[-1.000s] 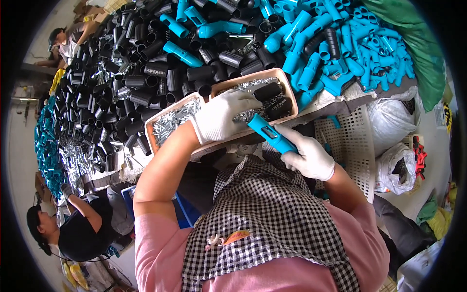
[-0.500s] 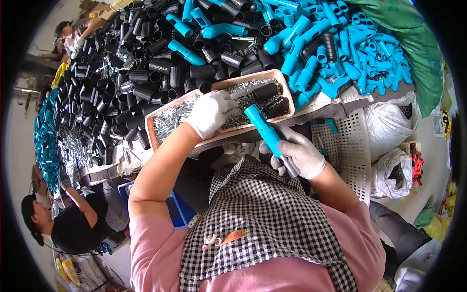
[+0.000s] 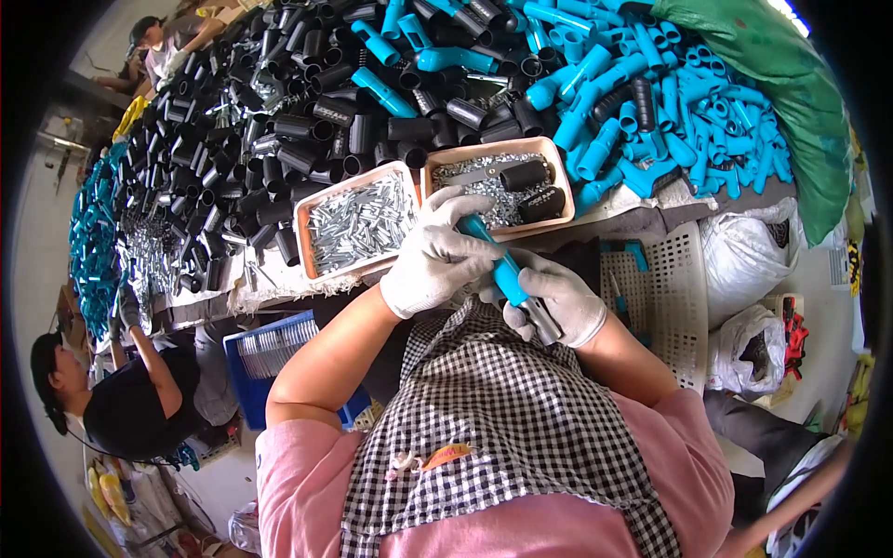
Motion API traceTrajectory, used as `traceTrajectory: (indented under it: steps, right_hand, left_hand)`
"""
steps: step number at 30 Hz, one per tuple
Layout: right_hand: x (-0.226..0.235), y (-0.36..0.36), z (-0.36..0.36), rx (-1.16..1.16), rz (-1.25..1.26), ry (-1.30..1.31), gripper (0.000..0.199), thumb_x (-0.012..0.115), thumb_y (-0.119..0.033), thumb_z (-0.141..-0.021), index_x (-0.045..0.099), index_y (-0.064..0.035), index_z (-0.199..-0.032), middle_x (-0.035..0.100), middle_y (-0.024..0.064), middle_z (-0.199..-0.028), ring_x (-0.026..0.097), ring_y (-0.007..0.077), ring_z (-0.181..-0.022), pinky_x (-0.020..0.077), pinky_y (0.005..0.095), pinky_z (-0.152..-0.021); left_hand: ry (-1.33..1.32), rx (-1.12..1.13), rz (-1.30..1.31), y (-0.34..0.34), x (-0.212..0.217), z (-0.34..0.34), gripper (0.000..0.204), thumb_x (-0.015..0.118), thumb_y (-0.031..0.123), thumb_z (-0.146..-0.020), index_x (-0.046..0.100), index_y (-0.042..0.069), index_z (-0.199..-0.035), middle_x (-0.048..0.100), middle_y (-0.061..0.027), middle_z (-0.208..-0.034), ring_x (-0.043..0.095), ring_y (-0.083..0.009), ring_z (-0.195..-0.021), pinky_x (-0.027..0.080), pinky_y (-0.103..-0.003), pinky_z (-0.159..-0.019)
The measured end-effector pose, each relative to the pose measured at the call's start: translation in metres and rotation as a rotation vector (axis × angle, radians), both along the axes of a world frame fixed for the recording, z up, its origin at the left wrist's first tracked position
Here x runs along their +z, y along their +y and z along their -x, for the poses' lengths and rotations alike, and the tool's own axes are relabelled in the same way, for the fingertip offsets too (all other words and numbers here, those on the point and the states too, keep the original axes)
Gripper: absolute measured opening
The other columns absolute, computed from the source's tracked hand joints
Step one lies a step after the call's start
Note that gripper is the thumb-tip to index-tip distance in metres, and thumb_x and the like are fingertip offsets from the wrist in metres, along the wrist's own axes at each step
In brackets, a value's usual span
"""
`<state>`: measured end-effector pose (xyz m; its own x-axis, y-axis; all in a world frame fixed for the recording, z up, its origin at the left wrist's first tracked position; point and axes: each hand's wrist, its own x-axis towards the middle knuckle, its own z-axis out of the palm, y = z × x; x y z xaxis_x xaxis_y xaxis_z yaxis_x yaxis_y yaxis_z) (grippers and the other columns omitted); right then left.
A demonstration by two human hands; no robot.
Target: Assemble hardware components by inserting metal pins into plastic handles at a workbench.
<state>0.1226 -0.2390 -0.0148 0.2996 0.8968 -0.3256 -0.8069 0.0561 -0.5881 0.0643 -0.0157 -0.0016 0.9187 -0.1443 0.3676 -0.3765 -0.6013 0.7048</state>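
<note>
Head view: my gloved left hand (image 3: 430, 256) & right hand (image 3: 555, 302) meet, both clamped on a teal handle (image 3: 496, 260) w/ metal tip, just below two trays (image 3: 356, 228). Looks light, stiff, smooth plastic; best gripped mid-shaft.

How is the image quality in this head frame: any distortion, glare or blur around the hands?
Head view: strong fisheye bending, with a black vignette at the rim; even daylight, no harsh shadows; slight glare on the metal pins in the left tray; the left hand, right hand and blue tube are reasonably sharp; the edges look soft.
</note>
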Motion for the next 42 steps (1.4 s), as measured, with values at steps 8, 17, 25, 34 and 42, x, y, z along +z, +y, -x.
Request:
traceTrajectory:
  steps: [8,17,25,34,42]
  right_hand:
    - [0.006,0.002,0.001,0.225,0.242,-0.575,0.056,0.056,-0.003,-0.088,0.037,-0.0011,-0.141,0.066,0.0094,-0.103,0.061,0.0104,-0.066,0.0509,0.0238,-0.055]
    - [-0.010,0.005,-0.009,0.259,0.174,-1.320,0.059,0.073,-0.016,-0.073,0.051,0.0025,-0.125,0.067,0.0169,-0.100,0.068,0.0236,-0.073,0.0544,0.0389,-0.068]
    - [-0.003,-0.009,-0.002,0.086,0.370,-1.994,0.061,0.079,-0.031,-0.071,0.055,-0.0107,-0.123,0.067,0.0100,-0.079,0.065,0.0261,-0.057,0.0521,0.0383,-0.052]
    - [-0.024,-0.029,-0.007,-0.079,0.137,-1.178,0.067,0.059,-0.013,-0.091,0.025,0.0017,-0.147,0.060,0.0189,-0.109,0.066,0.0227,-0.076,0.0527,0.0347,-0.065]
    - [-0.016,-0.048,0.018,-0.387,-0.018,-0.098,0.067,0.061,-0.035,-0.093,0.028,-0.0141,-0.147,0.057,0.0108,-0.109,0.054,0.0187,-0.060,0.0429,0.0314,-0.051]
  left_hand:
    - [0.418,-0.049,0.040,0.007,0.009,0.013,0.041,0.080,0.010,-0.066,0.066,0.001,-0.104,0.064,-0.0138,-0.106,0.064,-0.0234,-0.089,0.051,-0.031,-0.079]
    - [0.511,-0.273,-0.490,0.001,0.033,0.009,0.039,0.074,0.028,-0.069,0.070,0.005,-0.102,0.069,-0.0144,-0.083,0.068,-0.0318,-0.078,0.055,-0.041,-0.072]
    - [0.633,-0.347,-0.170,0.014,0.012,-0.013,0.041,0.081,0.024,-0.068,0.066,-0.002,-0.095,0.063,-0.0133,-0.072,0.063,-0.0264,-0.064,0.051,-0.035,-0.063]
    - [0.441,-0.373,-0.398,-0.006,0.051,-0.077,0.046,0.080,0.044,-0.065,0.070,0.005,-0.086,0.066,-0.0149,-0.071,0.066,-0.0326,-0.068,0.052,-0.040,-0.065]
    - [0.619,0.035,-0.452,-0.065,-0.027,-0.161,0.053,0.021,0.036,-0.101,0.063,0.004,-0.106,0.067,-0.0239,-0.104,0.065,-0.0377,-0.101,0.047,-0.048,-0.093]
